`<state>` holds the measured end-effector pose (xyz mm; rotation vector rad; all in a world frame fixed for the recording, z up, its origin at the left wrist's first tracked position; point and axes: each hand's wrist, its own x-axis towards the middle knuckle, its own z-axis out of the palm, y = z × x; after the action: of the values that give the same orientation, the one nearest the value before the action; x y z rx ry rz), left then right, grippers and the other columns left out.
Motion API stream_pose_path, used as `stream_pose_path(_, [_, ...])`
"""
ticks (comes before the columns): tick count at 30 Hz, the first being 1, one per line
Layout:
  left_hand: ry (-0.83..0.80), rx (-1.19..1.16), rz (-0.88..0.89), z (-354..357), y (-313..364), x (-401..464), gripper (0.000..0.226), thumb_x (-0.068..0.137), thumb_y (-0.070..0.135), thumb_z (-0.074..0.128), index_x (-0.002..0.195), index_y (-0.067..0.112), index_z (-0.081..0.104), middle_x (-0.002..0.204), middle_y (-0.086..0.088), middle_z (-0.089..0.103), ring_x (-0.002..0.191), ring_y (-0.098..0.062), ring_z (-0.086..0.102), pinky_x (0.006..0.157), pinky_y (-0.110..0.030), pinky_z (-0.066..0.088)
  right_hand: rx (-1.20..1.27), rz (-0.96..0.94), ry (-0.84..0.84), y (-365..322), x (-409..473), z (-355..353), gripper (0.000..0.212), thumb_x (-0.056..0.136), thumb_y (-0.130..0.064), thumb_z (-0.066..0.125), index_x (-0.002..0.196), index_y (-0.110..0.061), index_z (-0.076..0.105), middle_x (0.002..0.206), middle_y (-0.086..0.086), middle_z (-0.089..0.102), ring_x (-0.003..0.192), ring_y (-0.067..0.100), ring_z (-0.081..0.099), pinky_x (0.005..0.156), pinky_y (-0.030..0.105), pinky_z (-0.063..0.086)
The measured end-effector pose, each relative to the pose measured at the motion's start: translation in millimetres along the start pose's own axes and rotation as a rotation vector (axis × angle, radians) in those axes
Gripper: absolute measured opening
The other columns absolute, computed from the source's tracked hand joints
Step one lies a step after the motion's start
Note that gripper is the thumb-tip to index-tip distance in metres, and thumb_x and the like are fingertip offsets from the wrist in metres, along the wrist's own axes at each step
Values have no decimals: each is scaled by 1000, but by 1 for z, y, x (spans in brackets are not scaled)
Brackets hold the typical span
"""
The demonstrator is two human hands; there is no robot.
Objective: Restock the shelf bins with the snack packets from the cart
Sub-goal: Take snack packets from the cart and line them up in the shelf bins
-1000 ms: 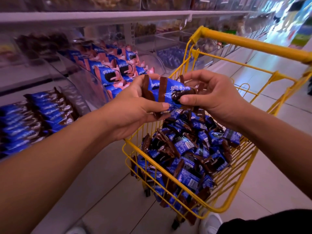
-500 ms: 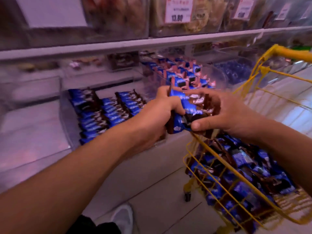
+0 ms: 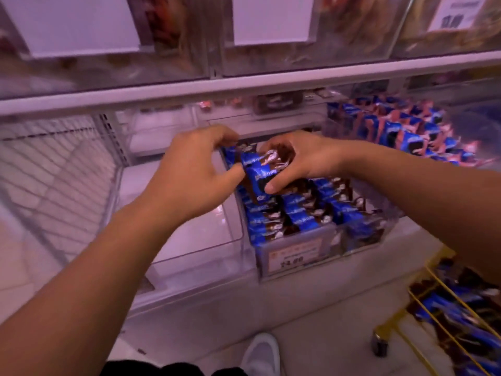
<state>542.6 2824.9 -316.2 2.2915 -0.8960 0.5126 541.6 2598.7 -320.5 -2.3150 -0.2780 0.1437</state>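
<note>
The left hand (image 3: 189,172) and the right hand (image 3: 301,158) meet over the bin (image 3: 292,256), both with curled fingers closed on one bunch of packets (image 3: 260,172). The left thumb presses the bunch's near-left side; the right thumb clamps its lower edge, with the right fingers wrapped over the top. The bunch hangs just above the rear left of the bin, close to the packets stacked below it; whether it touches them cannot be told.

The bin is clear plastic and holds rows of blue-and-brown packets, with a price label (image 3: 294,257) on its front wall. Left of the bin sits a clear tray (image 3: 195,256), and beyond that a wire basket (image 3: 54,169). Right of the bin, another bin holds blue-and-pink packets (image 3: 401,131). Above the bin runs a shelf edge (image 3: 244,82) with blurred product boxes and white cards over it. Below and right of the bin, a corner of the yellow cart (image 3: 455,321) shows, loaded with more packets. A white shoe (image 3: 261,354) stands on the floor below the bin.
</note>
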Motion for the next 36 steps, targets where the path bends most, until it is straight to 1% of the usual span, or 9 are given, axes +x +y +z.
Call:
stream_pose_path(3, [-123,28,109,-2,-15,0,30,77,40,54,86,18,72,92,1,71,90,-19,65,85,-32,48,-257,-14,44,4,34,10,59,60,-40,93,111,-26,68,100,-12,72,82,-3,63,66,6,46])
stream_pose_path(7, [-111,12,186,5,-24,1,28,82,39,50,80,16,66,85,1,66,84,-19,60,78,-35,46,-511,-159,51,17,55,18,90,63,-62,83,140,-27,53,133,1,53,121,17,50,105,31,42])
stream_pose_path(11, [-154,-25,234,14,-24,1,26,88,28,50,78,9,65,80,-3,62,79,-20,56,74,-40,46,-931,-244,-42,29,52,13,98,77,-80,51,157,-32,20,163,6,20,146,31,22,119,45,24])
stream_pose_path(16, [-208,5,274,18,-22,3,33,91,25,45,72,5,63,76,-3,55,77,-22,53,73,-42,45,-1142,-260,-79,29,48,12,101,78,-88,13,159,-28,2,167,-4,3,153,24,2,122,45,12])
stream_pose_path(24, [-179,51,202,16,-18,5,28,83,29,47,74,11,66,76,0,61,76,-20,55,73,-40,46,-1025,-170,-112,23,47,14,113,72,-93,34,158,-32,-6,167,-7,-2,153,22,-1,123,48,11])
stream_pose_path(28, [-53,57,123,9,4,10,17,73,28,53,70,19,67,71,3,65,66,-15,55,64,-29,42,-837,-187,47,9,14,1,116,76,-80,56,159,-20,1,167,3,5,153,25,7,123,43,17])
stream_pose_path(31, [-82,35,156,15,38,15,18,71,29,53,66,19,68,64,2,67,64,-16,61,67,-32,49,-895,-182,134,-1,-41,-28,93,87,-67,54,155,-9,27,160,15,29,146,29,29,119,38,26])
stream_pose_path(34, [-155,-29,277,40,89,21,23,72,29,53,66,14,69,64,0,69,62,-15,65,67,-34,53,-892,-124,207,7,-127,-66,47,90,-53,60,114,-13,69,112,13,69,103,28,64,90,38,47])
stream_pose_path(36, [-207,-69,387,65,130,24,25,73,34,53,66,15,69,64,1,69,61,-14,65,65,-33,52,-810,46,258,23,-194,-86,30,88,-47,65,82,-18,72,78,2,71,74,19,66,68,32,46])
